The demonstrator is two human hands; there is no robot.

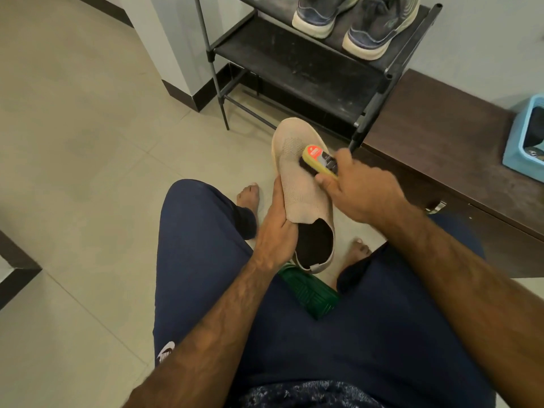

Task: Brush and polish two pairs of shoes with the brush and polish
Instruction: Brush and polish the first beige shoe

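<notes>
A beige knit slip-on shoe (297, 184) is held above the floor, toe pointing away from me. My left hand (275, 231) grips its left side near the dark opening. My right hand (362, 189) holds a yellow-backed shoe brush (319, 161) with a red label, bristles pressed on the shoe's upper near the toe. A pair of dark grey sneakers (356, 22) with white soles stands on the black shoe rack (309, 72) ahead. No polish container is identifiable.
A dark wooden bench or cabinet (447, 148) runs along the right, with a light blue basket (527, 136) on it. A green stool (309, 295) shows between my knees. My bare feet rest on the pale tiled floor (88, 142).
</notes>
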